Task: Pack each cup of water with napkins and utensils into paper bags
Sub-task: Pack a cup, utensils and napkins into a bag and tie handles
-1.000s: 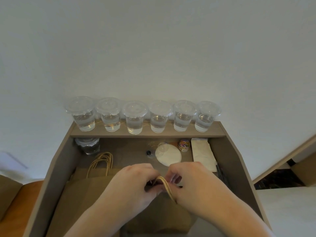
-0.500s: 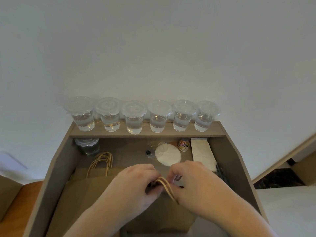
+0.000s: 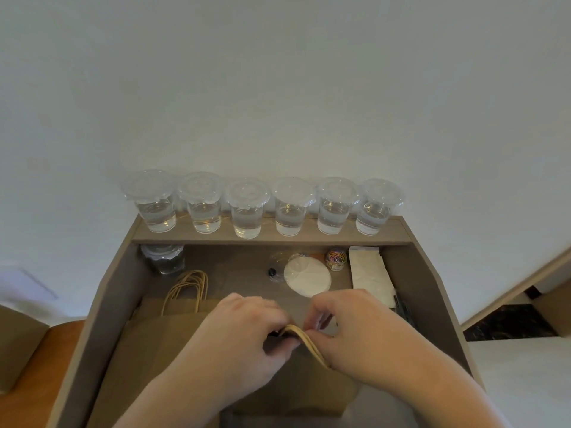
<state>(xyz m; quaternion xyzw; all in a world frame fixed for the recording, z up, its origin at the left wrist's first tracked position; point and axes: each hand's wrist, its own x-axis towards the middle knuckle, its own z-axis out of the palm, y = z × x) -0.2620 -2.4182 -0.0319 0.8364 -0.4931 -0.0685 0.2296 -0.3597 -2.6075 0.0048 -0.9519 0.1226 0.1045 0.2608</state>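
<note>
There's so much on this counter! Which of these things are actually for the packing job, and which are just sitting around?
For the job:
cups of water on the shelf
napkins
paper bag, its handles pinched by left hand and right hand
spare bags at its left

Just lying about:
tub of coloured clips
white round disc
small black object

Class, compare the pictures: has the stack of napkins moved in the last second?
No. The napkins still lie below the right end of the shelf, beside the tub of paper clips.
</note>
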